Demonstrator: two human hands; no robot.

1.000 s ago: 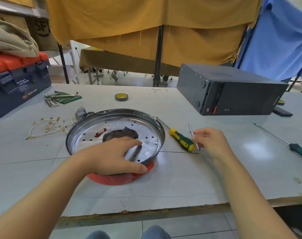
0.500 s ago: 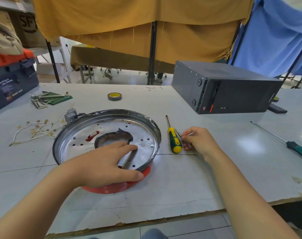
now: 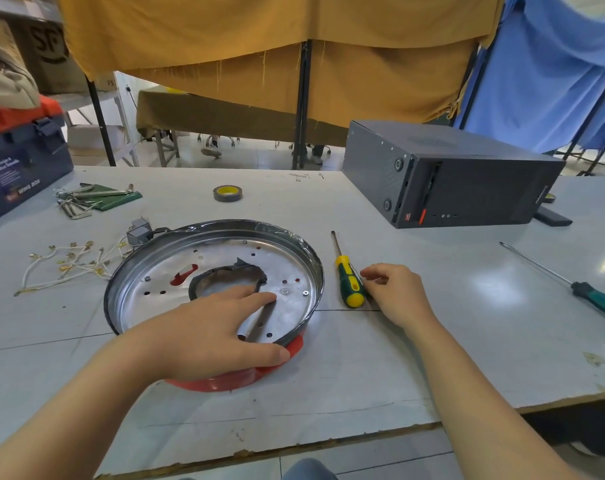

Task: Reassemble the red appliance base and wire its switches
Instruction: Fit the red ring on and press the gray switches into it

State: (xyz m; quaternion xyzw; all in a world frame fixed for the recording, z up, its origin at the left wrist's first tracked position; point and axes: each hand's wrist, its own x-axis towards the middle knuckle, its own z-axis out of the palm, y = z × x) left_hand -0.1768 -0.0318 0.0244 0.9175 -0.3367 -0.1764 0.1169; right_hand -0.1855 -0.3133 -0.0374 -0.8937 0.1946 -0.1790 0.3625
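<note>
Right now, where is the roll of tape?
The tape lies on the table's far side, beyond the metal pan, left of the black computer case.

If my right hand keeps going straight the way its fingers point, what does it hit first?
Most likely the yellow-and-green screwdriver: the right hand points leftward and its fingers are already beside the handle. Whether they touch it is unclear.
</note>
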